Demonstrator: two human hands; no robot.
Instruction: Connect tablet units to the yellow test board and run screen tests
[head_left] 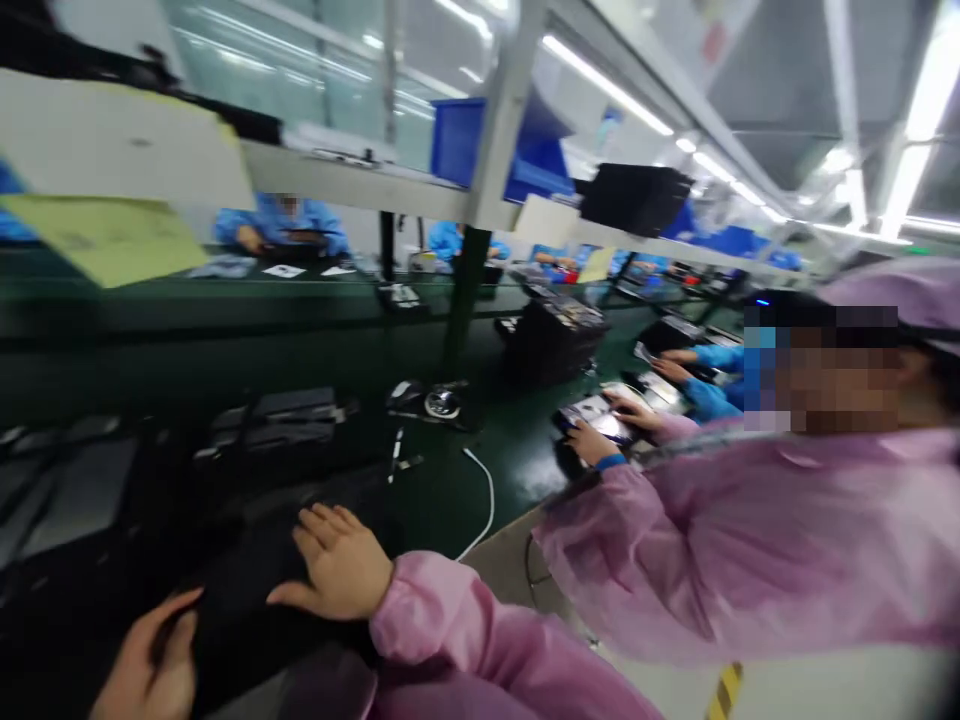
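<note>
My right hand, coming out of a pink sleeve, lies palm down with fingers spread on a dark, flat item at the lower left. At the bottom left edge, my left hand is beside the same dark item, its thumb and a finger apart at the item's near side. The image there is dark and blurred, so the item's exact shape is unclear. Behind it lie dark trays with flat grey pieces.
On the green table lie a white cable and a round shiny object. A black box stands farther back. At the right a person in pink works close by. A shelf post rises behind the table.
</note>
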